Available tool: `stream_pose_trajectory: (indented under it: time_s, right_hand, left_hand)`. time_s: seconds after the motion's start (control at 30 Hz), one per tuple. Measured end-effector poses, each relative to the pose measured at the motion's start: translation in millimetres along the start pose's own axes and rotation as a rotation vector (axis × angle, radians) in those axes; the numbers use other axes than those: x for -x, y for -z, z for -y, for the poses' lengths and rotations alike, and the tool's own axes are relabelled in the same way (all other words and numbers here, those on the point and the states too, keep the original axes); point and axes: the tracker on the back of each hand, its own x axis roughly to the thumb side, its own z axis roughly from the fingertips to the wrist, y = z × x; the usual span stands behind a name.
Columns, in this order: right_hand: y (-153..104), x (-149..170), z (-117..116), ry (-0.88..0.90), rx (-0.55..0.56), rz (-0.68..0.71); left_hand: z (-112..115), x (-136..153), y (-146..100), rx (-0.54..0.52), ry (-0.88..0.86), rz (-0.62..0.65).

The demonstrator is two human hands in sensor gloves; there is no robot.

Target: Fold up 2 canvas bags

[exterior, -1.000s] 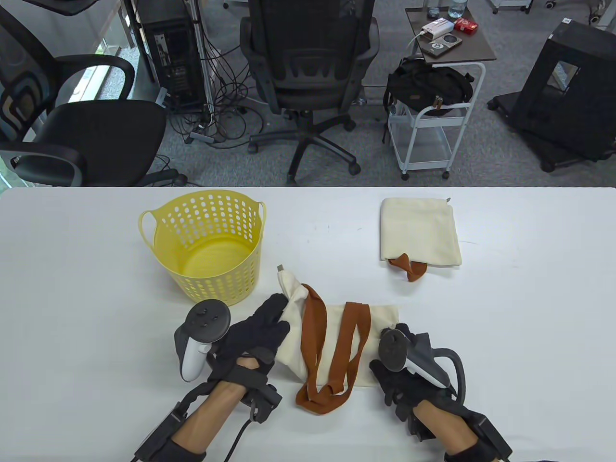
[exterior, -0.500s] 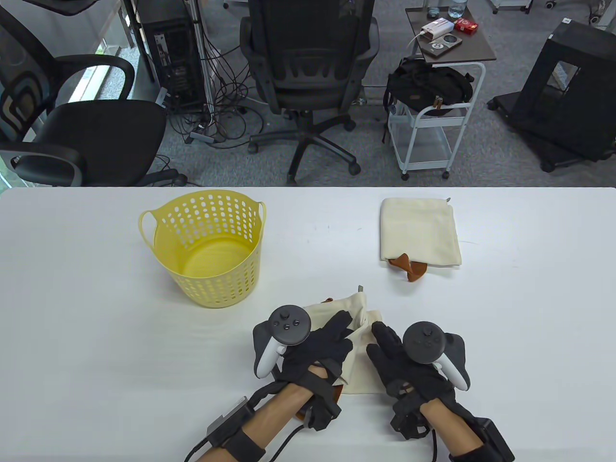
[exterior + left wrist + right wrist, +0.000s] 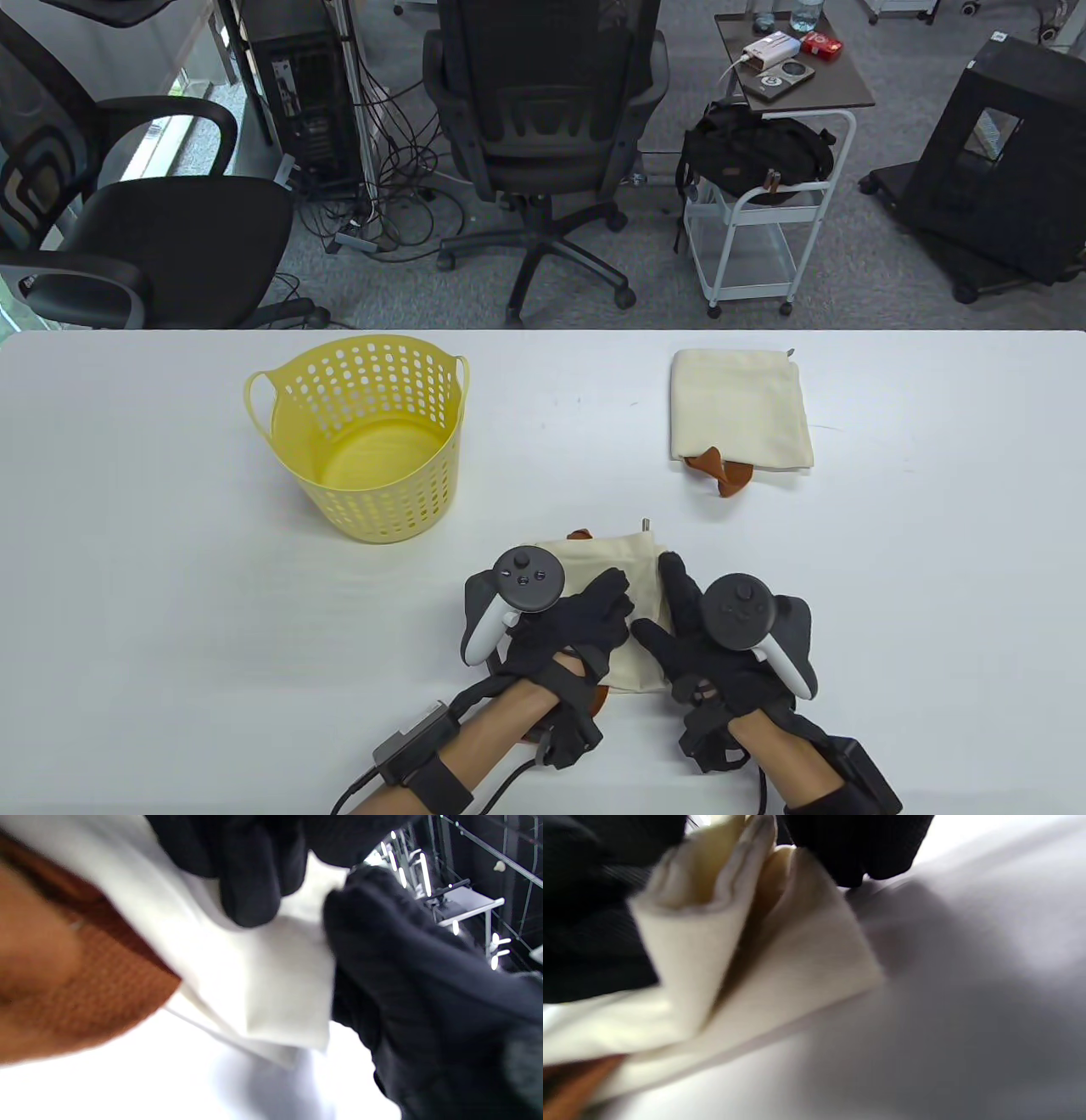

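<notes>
**Mia:** Where the table comes closest to us, what are the two hands doing?

**Ben:** They lie side by side on the near canvas bag (image 3: 632,586). The left hand (image 3: 570,624) rests flat on its left part, fingers straight and spread a little. The right hand (image 3: 700,641) rests on its right edge, fingers straight too, pointing away from us. Neither hand grabs anything (they just press down).

**Mia:** What does that bag look like?

**Ben:** It is cream cloth, folded into a small block near the front edge of the white table (image 3: 127,594). A bit of its brown strap (image 3: 599,698) sticks out by the left wrist, and a tiny brown bit shows at the far side. In the right wrist view the cloth (image 3: 712,984) sits in thick folded layers. The left wrist view is blurry, but the brown strap (image 3: 63,984) lies just beside the cream cloth.

**Mia:** And farther back?

**Ben:** A yellow basket with holes (image 3: 365,437) stands to the left, well apart from the hands. The other canvas bag (image 3: 738,407) lies folded to the right, farther away, with brown strap ends poking out at its near edge.

**Mia:** Past the table?

**Ben:** A black office chair (image 3: 547,127) and a white cart (image 3: 764,238) stand on the floor.
</notes>
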Motion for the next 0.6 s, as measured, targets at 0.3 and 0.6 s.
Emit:
stream_pose_trajectory:
  time_s: [0.3, 0.6]
  right_hand:
    - [0.5, -10.4, -11.1, -0.295, 0.054, -0.034]
    - [1.0, -10.5, -11.6, -0.315, 0.032, -0.049]
  left_hand:
    - [-34.9, -21.2, -24.1, -0.094, 0.275, 0.139]
    - [-31.0, 34.7, -18.1, 0.2, 0.847, -0.08]
